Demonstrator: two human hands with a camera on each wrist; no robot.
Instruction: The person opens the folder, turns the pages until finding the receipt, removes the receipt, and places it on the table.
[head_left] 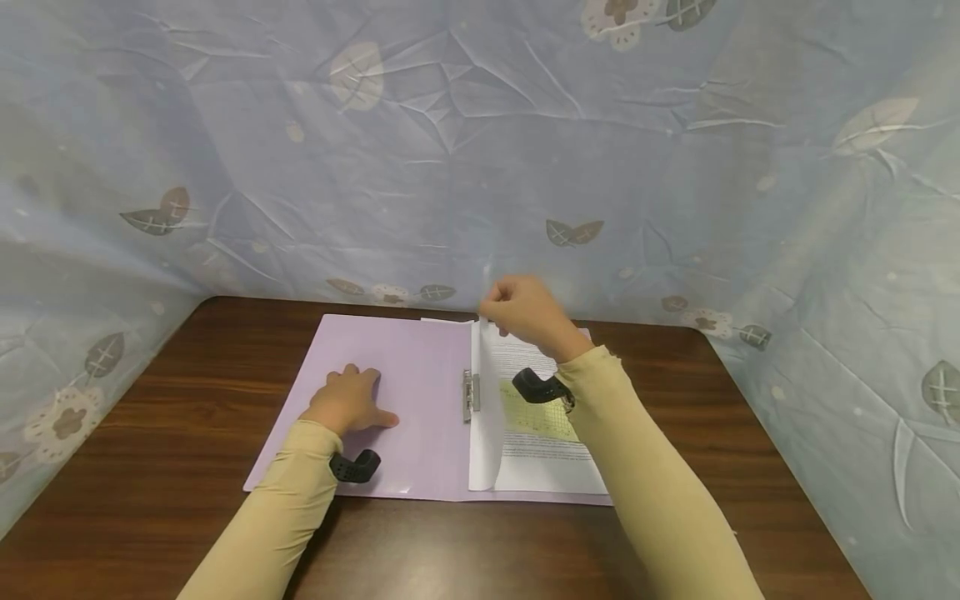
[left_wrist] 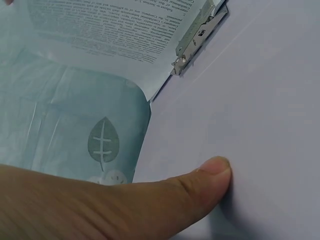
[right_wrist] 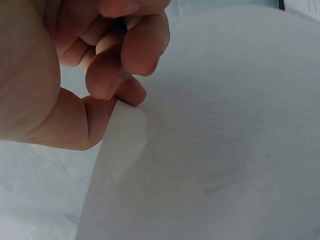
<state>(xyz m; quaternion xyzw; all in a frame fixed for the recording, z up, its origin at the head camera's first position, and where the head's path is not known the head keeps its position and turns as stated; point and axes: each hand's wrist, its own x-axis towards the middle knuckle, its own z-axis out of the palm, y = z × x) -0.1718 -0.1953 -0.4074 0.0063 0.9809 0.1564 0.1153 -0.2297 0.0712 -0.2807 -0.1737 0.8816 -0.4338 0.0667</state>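
Observation:
A light purple folder (head_left: 420, 375) lies spread open on the table, with a metal clip (head_left: 471, 396) near its spine holding printed pages (head_left: 551, 467). My right hand (head_left: 528, 312) pinches the corner of a white sheet (right_wrist: 200, 150) between thumb and finger. That sheet stands raised and curved over the clip, its faint print showing through in the right wrist view. On the page beneath lies a yellow-green gridded slip (head_left: 536, 415). My left hand (head_left: 348, 402) rests with spread fingers on the folder's left cover, its thumb (left_wrist: 200, 187) flat against the purple surface.
The dark brown wooden table (head_left: 150, 417) extends on both sides of the folder and in front of it. A pale blue curtain (head_left: 450, 167) with leaf prints hangs behind and at both sides. Black wrist cameras (head_left: 356, 467) sit on both sleeves.

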